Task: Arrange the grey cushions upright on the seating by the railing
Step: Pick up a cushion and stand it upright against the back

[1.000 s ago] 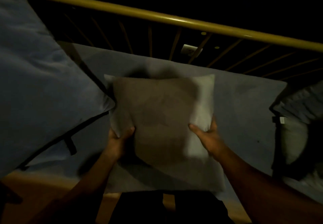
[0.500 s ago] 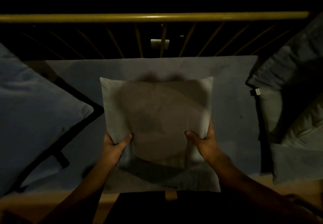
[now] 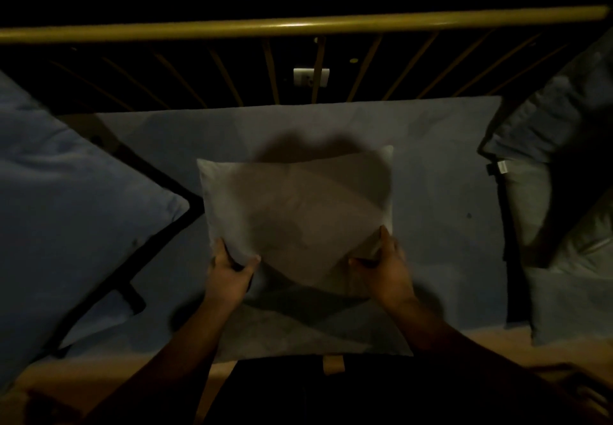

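Note:
I hold a square grey cushion point(image 3: 298, 205) over the middle of the grey seat pad point(image 3: 438, 172). My left hand point(image 3: 230, 275) grips its lower left corner, and my right hand point(image 3: 381, 268) grips its lower right corner. The cushion's top edge tilts away toward the yellow railing point(image 3: 298, 24). Another flat grey cushion point(image 3: 311, 331) lies beneath it at the seat's front edge. A large grey cushion point(image 3: 76, 212) leans at the left, and other grey cushions point(image 3: 557, 165) are piled at the right.
Thin yellow balusters point(image 3: 270, 73) run under the rail behind the seat. A white socket plate point(image 3: 311, 77) shows between them. The wooden seat front point(image 3: 109, 375) runs along the bottom. The scene is dark.
My view has swung to face the railing squarely. The cushion has tipped further back and away from me, and both hands have slid to its lower corners.

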### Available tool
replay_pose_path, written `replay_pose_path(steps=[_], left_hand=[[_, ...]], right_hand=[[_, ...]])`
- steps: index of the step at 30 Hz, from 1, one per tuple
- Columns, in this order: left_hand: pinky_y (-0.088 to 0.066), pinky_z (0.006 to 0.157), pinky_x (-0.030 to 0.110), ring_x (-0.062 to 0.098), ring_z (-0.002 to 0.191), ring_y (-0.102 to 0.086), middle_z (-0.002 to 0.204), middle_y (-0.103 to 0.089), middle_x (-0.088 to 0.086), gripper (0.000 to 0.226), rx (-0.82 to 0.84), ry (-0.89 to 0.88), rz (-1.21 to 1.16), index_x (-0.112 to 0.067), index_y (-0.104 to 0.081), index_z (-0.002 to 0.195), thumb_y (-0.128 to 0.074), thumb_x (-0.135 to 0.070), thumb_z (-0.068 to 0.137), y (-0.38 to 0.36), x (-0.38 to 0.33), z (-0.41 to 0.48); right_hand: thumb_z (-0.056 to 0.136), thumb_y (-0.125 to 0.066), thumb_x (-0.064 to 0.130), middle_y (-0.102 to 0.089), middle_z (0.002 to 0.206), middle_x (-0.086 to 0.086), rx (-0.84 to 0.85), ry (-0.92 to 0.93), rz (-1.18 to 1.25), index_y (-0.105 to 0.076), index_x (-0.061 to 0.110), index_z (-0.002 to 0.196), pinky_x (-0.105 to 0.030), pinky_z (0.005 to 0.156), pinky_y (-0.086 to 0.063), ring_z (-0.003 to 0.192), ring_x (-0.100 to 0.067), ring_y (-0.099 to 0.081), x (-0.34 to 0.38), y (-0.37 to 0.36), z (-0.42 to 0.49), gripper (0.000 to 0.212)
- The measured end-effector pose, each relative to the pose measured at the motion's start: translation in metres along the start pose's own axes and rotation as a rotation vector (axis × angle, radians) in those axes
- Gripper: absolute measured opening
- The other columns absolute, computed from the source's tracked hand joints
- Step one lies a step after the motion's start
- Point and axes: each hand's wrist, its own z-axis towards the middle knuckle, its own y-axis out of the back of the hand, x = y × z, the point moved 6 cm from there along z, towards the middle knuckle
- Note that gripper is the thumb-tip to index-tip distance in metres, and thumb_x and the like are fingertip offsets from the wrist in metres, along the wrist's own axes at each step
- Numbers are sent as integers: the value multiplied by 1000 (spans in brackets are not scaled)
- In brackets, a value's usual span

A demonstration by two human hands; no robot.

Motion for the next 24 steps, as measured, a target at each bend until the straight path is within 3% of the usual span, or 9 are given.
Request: replay_pose_path(steps=[2, 4, 6, 10, 11, 14, 18, 22, 24], left_hand=[[-43, 103, 47, 32, 126, -49, 142, -48, 11, 91, 29, -58, -31, -21, -32, 143, -76, -49, 68, 5, -11, -3], [-46, 96, 39, 28, 116, -56, 128, -58, 11, 70, 82, -128, -60, -12, -51, 126, -82, -34, 67, 16, -28, -8], [-45, 96, 36, 28, 117, -56, 127, -58, 11, 68, 103, -201, -50, -10, -55, 125, -82, -36, 68, 35, -45, -13], [-38, 102, 32, 22, 128, -46, 139, -48, 5, 63, -51, -281, -119, -14, -48, 134, -72, -35, 79, 104, -74, -28], [-37, 101, 27, 22, 127, -47, 139, -48, 6, 57, -138, -326, -96, -14, -49, 132, -70, -31, 82, 126, -80, -32], [-30, 98, 8, 17, 119, -49, 131, -51, 3, 48, -349, -424, -13, -14, -53, 128, -66, -33, 86, 191, -83, -40], [-38, 107, 43, 27, 123, -49, 130, -53, 10, 39, -434, -430, -56, -17, -56, 121, -64, -33, 85, 274, -55, -25], [-40, 102, 47, 41, 113, -52, 113, -61, 18, 40, -574, -377, -64, -8, -64, 105, -51, -37, 81, 360, -13, 1], [-35, 108, 45, 40, 126, -43, 130, -52, 22, 54, -696, -294, -118, -9, -60, 115, -51, -48, 77, 394, 16, 13]], right_hand=[[72, -75, 45, -42, 143, -6, 8, 77, -56, -34, 23, 144, -31, 98, -43, 126, -28, -48, 34, -1, 0, 85], [82, -68, 38, -51, 135, -5, 369, -33, -92, -44, 23, 137, -19, 91, -41, 121, -24, -52, 85, -26, -9, 62], [86, -63, 43, -58, 126, -6, 755, -188, -424, -55, 24, 125, -34, 98, -44, 115, -26, -56, 115, -55, -28, 45], [87, -64, 36, -45, 145, -7, 166, 395, -167, -39, 18, 143, -31, 110, -28, 132, -24, -42, 215, -39, -39, 64], [88, -63, 33, -47, 144, -7, 138, 458, -176, -40, 17, 142, -30, 108, -29, 131, -24, -44, 234, -43, -47, 61], [90, -61, 29, -56, 135, -6, 160, 590, -109, -50, 15, 135, -27, 101, -36, 123, -22, -51, 296, -77, -58, 48], [89, -62, 29, -59, 130, -3, 241, 703, -56, -52, 16, 131, -25, 96, -41, 119, -17, -54, 366, -134, -73, 45], [89, -63, 24, -57, 130, -8, 278, 833, -158, -52, 12, 131, -26, 91, -39, 119, -20, -53, 434, -193, -96, 45], [87, -66, 23, -58, 130, -12, 270, 934, -230, -53, 10, 130, -23, 94, -37, 120, -27, -53, 460, -221, -106, 46]])
